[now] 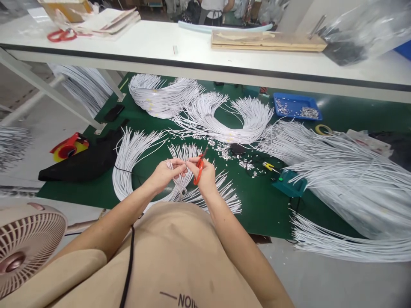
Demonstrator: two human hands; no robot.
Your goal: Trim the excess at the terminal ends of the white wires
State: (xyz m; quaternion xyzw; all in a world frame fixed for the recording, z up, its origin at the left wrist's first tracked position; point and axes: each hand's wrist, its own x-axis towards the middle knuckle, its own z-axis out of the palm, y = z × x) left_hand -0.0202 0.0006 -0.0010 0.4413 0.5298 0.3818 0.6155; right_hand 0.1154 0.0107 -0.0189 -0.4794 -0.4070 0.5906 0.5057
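Note:
My left hand (pixel 165 173) is closed, pinching the ends of thin white cords (pixel 180 167) over a green mat (pixel 263 205). My right hand (pixel 205 175) is closed around small red-handled snips (pixel 199 167), whose tip points up and away, right beside the cord ends. Below both hands lies a fanned bundle of white cords (pixel 221 192). A black-tied curved bundle (pixel 126 160) lies to the left of my left hand.
More white cord bundles (pixel 224 119) curve across the mat, with a big heap (pixel 353 179) at right. A blue tray (pixel 297 107) of small metal parts sits far right, a teal box (pixel 289 184) nearer. A white table (pixel 192 55) spans overhead; a fan (pixel 25 248) stands at lower left.

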